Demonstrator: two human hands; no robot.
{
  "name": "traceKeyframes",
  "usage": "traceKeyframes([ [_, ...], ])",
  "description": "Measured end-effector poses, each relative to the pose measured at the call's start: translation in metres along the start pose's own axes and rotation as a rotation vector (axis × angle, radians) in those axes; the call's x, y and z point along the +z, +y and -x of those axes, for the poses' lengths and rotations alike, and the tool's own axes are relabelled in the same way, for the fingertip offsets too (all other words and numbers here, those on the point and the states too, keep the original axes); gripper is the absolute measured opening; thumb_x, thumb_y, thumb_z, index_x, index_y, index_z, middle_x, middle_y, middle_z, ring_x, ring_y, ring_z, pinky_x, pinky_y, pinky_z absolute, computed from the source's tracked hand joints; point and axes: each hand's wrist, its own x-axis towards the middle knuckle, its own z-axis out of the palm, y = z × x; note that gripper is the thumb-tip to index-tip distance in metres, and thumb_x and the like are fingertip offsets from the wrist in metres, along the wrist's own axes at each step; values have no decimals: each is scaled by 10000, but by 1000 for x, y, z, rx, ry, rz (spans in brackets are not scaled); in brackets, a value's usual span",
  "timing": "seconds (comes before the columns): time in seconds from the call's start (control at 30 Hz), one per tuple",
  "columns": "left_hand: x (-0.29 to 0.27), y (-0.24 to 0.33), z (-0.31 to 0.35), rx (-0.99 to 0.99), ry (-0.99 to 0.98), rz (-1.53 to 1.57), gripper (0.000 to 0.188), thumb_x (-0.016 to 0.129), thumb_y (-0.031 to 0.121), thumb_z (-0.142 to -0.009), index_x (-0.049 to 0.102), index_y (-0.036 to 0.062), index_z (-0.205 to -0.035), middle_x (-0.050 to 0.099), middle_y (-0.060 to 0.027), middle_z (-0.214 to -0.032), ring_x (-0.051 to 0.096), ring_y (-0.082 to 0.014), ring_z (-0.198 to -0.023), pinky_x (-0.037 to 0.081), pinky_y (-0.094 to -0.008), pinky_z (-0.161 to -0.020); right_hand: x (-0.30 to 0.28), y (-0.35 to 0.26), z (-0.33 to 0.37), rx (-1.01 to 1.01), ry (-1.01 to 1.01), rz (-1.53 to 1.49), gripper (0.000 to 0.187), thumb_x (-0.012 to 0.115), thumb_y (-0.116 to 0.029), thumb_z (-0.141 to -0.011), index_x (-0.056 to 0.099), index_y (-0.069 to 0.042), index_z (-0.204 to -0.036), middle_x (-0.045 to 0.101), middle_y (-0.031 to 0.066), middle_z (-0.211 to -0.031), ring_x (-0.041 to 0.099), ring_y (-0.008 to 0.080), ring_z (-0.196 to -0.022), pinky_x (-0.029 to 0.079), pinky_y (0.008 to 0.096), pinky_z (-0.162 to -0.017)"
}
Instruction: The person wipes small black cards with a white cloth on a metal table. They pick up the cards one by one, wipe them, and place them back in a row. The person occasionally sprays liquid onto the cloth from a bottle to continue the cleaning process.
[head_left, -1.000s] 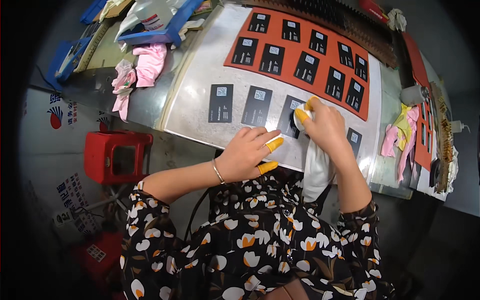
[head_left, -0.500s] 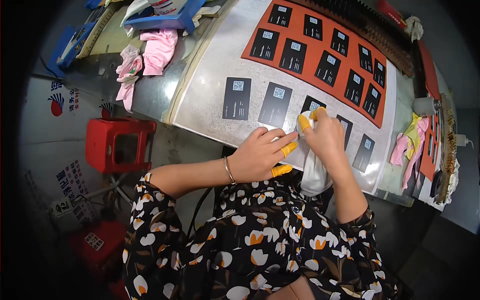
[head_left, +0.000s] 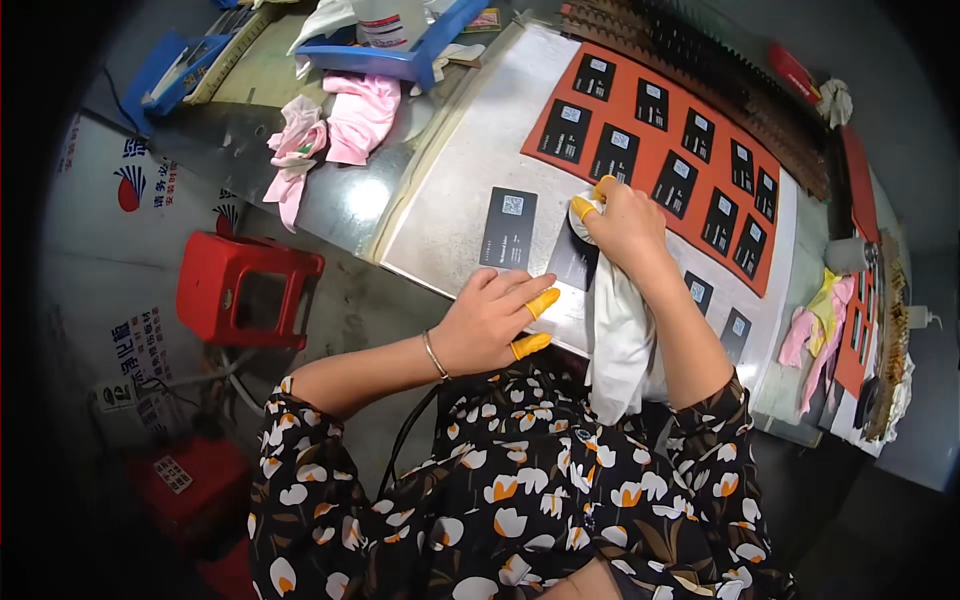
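My right hand (head_left: 625,228), yellow finger cots on its thumb and finger, grips a white cloth (head_left: 622,335) and presses a bunched part of it at the top of a black card (head_left: 568,258). The loose part of the cloth hangs over the board's near edge. My left hand (head_left: 490,325) is open, fingers stretched, two of them in yellow cots. Its fingertips rest by the lower end of that card. To the left lies another black card (head_left: 508,228) with a square code. Right of my forearm are a partly hidden card (head_left: 697,291) and a further one (head_left: 736,332).
Behind, an orange sheet (head_left: 690,142) carries several black cards on the pale board (head_left: 440,215). A dark toothed strip (head_left: 680,60) runs along the back. Pink cloths (head_left: 360,115) and a blue tray (head_left: 385,62) are at left. A red stool (head_left: 245,290) stands below.
My right hand has moved left with the white cloth, from the third card in the row to the second. My left hand has shifted slightly left and down. The view has also shifted.
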Motion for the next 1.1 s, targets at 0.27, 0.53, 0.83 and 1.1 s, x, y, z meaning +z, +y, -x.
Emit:
traceKeyframes([
  [0.27, 2, -5, 6, 30, 21, 58, 376, 660, 230, -678, 581, 11, -973, 516, -83, -1207, 501, -211, -1003, 358, -349, -792, 12, -20, 38, 72, -44, 35, 280, 613, -222, -721, 582, 12, -872, 619, 229, -702, 626, 369, -705, 489, 447, -654],
  [0.53, -30, -25, 33, -75, 106, 43, 412, 672, 202, -669, 576, 50, -1039, 553, -71, -1143, 524, -236, -965, 392, -353, -765, 3, -35, 91, -96, -241, 48, 257, 592, -243, -745, 543, -17, -858, 592, 229, -622, 602, 391, -593, 473, 471, -581],
  [0.83, -28, -36, 42, -44, 70, -65, 454, 662, 260, -686, 562, 62, -1082, 532, -46, -1187, 504, -214, -984, 351, -354, -789, 10, -65, -25, -164, -78, -59, 325, 583, -279, -743, 600, 25, -858, 625, 223, -774, 612, 355, -763, 468, 433, -679],
  [1.1, -22, -38, 47, -43, 133, -54, 399, 652, 253, -708, 588, 65, -1054, 537, -37, -1192, 517, -187, -957, 334, -336, -753, 35, -75, -15, -119, -78, 35, 318, 592, -285, -758, 607, 14, -865, 621, 231, -745, 617, 379, -724, 478, 454, -675],
])
